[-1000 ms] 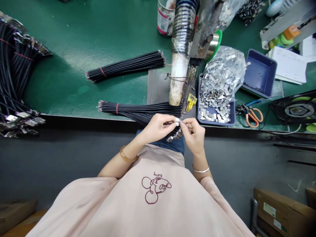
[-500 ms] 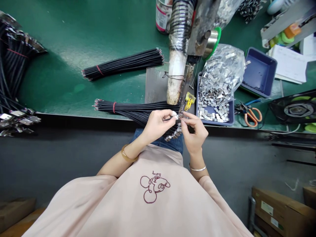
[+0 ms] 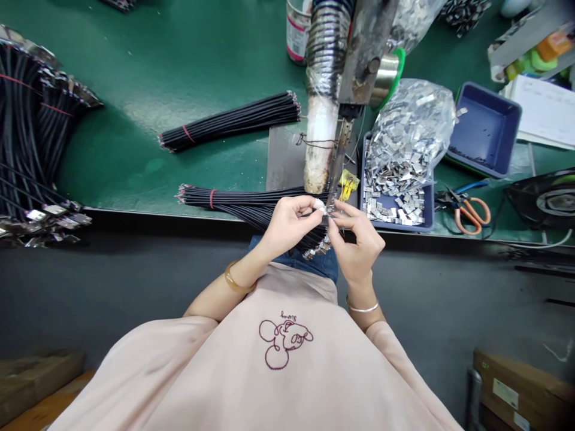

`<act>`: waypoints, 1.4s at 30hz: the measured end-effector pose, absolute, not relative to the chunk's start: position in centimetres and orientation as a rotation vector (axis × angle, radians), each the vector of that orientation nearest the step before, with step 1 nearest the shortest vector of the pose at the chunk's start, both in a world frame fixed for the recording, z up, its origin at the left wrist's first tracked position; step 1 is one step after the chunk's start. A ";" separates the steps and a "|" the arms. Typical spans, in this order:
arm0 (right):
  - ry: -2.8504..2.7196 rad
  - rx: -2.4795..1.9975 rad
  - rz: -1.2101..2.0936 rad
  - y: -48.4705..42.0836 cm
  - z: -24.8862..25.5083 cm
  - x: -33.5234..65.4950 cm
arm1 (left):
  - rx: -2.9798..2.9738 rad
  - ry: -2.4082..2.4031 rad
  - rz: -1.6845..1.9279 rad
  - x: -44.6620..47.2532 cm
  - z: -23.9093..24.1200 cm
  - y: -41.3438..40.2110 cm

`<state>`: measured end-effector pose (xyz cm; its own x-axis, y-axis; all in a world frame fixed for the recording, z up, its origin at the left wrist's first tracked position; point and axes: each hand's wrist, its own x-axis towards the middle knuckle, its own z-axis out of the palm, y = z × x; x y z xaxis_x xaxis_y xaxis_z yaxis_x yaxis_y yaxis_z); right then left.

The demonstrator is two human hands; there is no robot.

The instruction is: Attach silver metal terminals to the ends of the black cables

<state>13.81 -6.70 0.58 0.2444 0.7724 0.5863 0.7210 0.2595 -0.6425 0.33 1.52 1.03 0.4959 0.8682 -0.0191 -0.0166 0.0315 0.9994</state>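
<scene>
My left hand (image 3: pixel 294 224), with white wrapping on a fingertip, pinches the end of a black cable whose length is mostly hidden by the fingers. Facing it, my right hand (image 3: pixel 357 242) closes thumb and fingers on a small metal connector shell (image 3: pixel 330 209) at the cable's tip. The fingertips nearly touch, so the joint is partly covered. Just above them stands a metal arm (image 3: pixel 344 140) beside a taped, ridged hose (image 3: pixel 320 137). Under my left hand a bundle of black cables (image 3: pixel 242 199) fans out over the table edge, with metal-tipped ends (image 3: pixel 318 246).
Right of my hands sits a blue tray (image 3: pixel 427 206) with a plastic bag (image 3: pixel 417 114) of metal shells. Orange-handled pliers (image 3: pixel 471 215) lie beyond. Another cable bundle (image 3: pixel 229 121) rests behind; finished-looking bundles (image 3: pixel 27 126) hang over the edge at left. A solder spool (image 3: pixel 387 75) stands behind.
The view has shifted slightly, so the bench appears moved right. My fingertips have drawn closer together around the cable end; both hands keep their pinch.
</scene>
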 end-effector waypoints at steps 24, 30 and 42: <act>-1.206 -1.856 -0.120 -8.8 3.3 22.4 | 1.862 0.775 0.931 -2.4 -0.4 1.2; -1.463 -2.345 -0.190 -5.5 1.1 27.5 | 2.579 0.982 0.803 -1.7 -0.8 2.1; -1.404 -2.251 -0.207 -5.4 2.0 25.0 | 2.275 0.763 1.231 -1.9 -1.0 3.5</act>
